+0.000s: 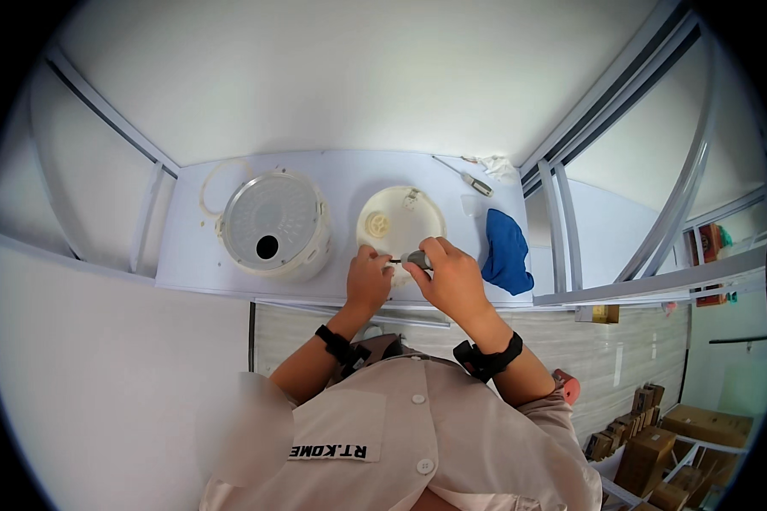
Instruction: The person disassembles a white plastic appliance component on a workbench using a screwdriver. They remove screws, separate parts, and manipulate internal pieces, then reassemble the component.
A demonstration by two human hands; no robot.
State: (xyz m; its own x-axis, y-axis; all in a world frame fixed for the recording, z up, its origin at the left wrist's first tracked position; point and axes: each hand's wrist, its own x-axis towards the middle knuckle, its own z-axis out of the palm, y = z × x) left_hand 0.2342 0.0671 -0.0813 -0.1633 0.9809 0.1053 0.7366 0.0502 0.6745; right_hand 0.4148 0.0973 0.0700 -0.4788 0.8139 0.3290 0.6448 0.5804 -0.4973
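Note:
A round cream lid-like part point(426, 223) lies on the white table in front of me. On it sit a small yellowish round piece point(377, 224) and a small fitting point(411, 198) near its far edge. My left hand point(369, 277) is closed at the near left rim of this part, thumb and fingers bent. In my right hand point(450, 274) is a screwdriver point(418, 258) with a grey handle; its dark shaft points left, toward my left fingertips. Where exactly the tip touches is hidden by my fingers.
Left stands a white round pot-like container point(302, 266) with a grey top and a black hole point(267, 247). Behind it lies a thin cream ring point(203, 198). At right are a second screwdriver point(471, 180), a crumpled white wrap point(496, 167) and a blue cloth point(506, 254). Frame bars point(561, 221) border the table.

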